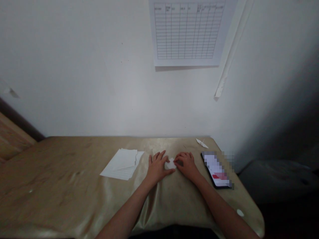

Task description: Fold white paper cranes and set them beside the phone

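A small folded piece of white paper lies on the table between my two hands. My left hand rests at its left side, thumb and index finger around its edge and the other fingers spread on the cloth. At the paper's right edge, my right hand pinches it between thumb and index finger, with the remaining fingers curled. Parts of the paper are hidden by the fingertips, and its exact folded shape is too small to make out.
A stack of white paper sheets lies to the left, one with a torn edge. On the right are a phone with a lit, blurred screen and a small folded paper piece. A gold-brown cloth covers the table, which meets a white wall.
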`<state>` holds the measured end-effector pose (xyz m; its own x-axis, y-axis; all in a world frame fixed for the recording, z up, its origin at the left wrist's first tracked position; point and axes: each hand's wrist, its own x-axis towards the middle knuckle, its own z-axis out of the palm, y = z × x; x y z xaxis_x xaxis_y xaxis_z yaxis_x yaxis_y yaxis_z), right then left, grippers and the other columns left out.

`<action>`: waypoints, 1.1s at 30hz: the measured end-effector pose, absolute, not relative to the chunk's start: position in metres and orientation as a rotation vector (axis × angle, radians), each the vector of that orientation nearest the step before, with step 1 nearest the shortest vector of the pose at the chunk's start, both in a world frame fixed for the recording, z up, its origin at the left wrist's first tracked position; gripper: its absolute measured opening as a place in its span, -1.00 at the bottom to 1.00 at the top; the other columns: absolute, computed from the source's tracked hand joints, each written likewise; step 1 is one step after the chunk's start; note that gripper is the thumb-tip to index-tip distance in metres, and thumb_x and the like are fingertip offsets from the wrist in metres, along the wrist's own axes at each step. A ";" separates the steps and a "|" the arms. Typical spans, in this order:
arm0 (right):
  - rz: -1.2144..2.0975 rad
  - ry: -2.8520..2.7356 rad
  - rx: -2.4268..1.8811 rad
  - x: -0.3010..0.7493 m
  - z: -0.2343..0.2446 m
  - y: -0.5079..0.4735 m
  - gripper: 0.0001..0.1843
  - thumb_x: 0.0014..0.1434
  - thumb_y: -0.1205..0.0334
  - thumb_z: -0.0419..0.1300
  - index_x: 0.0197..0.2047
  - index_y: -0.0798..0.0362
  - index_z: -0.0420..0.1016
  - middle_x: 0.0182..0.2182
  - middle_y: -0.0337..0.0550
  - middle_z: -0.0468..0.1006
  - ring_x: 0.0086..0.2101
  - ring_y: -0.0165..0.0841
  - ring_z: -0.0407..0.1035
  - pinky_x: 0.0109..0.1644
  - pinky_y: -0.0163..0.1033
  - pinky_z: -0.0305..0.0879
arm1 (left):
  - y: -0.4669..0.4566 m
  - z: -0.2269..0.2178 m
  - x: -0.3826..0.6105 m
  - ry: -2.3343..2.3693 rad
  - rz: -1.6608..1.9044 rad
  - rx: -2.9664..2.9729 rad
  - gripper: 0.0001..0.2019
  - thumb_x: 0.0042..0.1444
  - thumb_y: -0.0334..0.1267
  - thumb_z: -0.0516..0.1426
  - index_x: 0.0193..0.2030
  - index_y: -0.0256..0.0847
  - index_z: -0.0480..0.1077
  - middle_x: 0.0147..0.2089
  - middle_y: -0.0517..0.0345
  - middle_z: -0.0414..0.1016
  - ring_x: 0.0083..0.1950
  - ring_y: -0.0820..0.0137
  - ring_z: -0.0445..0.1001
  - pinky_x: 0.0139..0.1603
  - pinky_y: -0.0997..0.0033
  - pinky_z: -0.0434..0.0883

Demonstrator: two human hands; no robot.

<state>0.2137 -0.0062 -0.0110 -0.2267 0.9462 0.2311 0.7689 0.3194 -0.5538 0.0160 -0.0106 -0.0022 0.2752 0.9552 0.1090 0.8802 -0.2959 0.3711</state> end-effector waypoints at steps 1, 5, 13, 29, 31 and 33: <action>0.438 -2.065 -1.506 0.214 -0.011 -0.006 -0.85 0.28 0.22 0.20 -0.19 -0.11 0.62 -0.02 -0.17 0.59 0.12 -0.18 0.32 0.39 0.18 -0.23 | -0.010 -0.003 0.015 1.687 0.465 2.309 -0.55 -0.04 0.13 0.37 -0.06 0.02 0.50 0.52 0.15 0.16 0.50 -0.09 0.08 0.44 -0.46 -0.13; 0.417 -2.069 -1.498 0.215 -0.015 -0.004 -0.86 0.28 0.21 0.20 -0.19 -0.11 0.63 -0.04 -0.17 0.60 0.12 -0.18 0.32 0.38 0.17 -0.20 | -0.005 -0.002 0.010 1.631 0.475 2.295 -0.71 0.07 0.09 0.31 -0.11 0.07 0.54 0.50 0.31 0.19 0.49 -0.06 0.11 0.44 -0.43 -0.09; 0.427 -2.050 -1.492 0.215 -0.017 -0.004 -0.89 0.26 0.23 0.23 -0.21 -0.10 0.62 -0.04 -0.18 0.60 0.11 -0.18 0.33 0.38 0.20 -0.21 | 0.003 -0.002 0.011 1.694 0.580 2.257 -0.88 0.20 -0.22 0.23 -0.16 0.09 0.59 0.42 0.34 0.34 0.39 0.09 0.25 0.44 -0.24 -0.01; 0.417 -2.053 -1.486 0.214 -0.016 -0.005 -0.88 0.28 0.22 0.22 -0.22 -0.10 0.62 -0.05 -0.19 0.60 0.10 -0.17 0.34 0.37 0.19 -0.19 | 0.004 0.005 0.013 1.710 0.511 2.254 -0.89 0.14 -0.15 0.27 -0.19 0.10 0.59 0.49 0.37 0.21 0.41 0.06 0.22 0.43 -0.33 -0.04; 0.414 -2.053 -1.482 0.214 -0.016 -0.005 -0.88 0.28 0.22 0.22 -0.22 -0.10 0.62 -0.04 -0.19 0.60 0.10 -0.18 0.33 0.37 0.17 -0.18 | 0.003 0.007 0.012 1.691 0.480 2.262 -0.86 0.12 -0.13 0.29 -0.16 0.11 0.57 0.51 0.36 0.17 0.44 0.05 0.20 0.43 -0.38 -0.05; 0.411 -2.053 -1.479 0.214 -0.016 -0.005 -0.88 0.27 0.21 0.22 -0.22 -0.11 0.62 -0.05 -0.19 0.60 0.10 -0.19 0.34 0.36 0.16 -0.16 | 0.002 0.009 0.011 1.671 0.442 2.265 -0.80 0.09 -0.11 0.31 -0.12 0.12 0.55 0.53 0.35 0.13 0.46 0.03 0.16 0.43 -0.43 -0.08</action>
<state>0.2144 -0.0045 -0.0163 -0.2257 0.9366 0.2680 0.7615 0.3412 -0.5511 0.0110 0.0021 0.0090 0.2798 0.9573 0.0722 0.8680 -0.2844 0.4071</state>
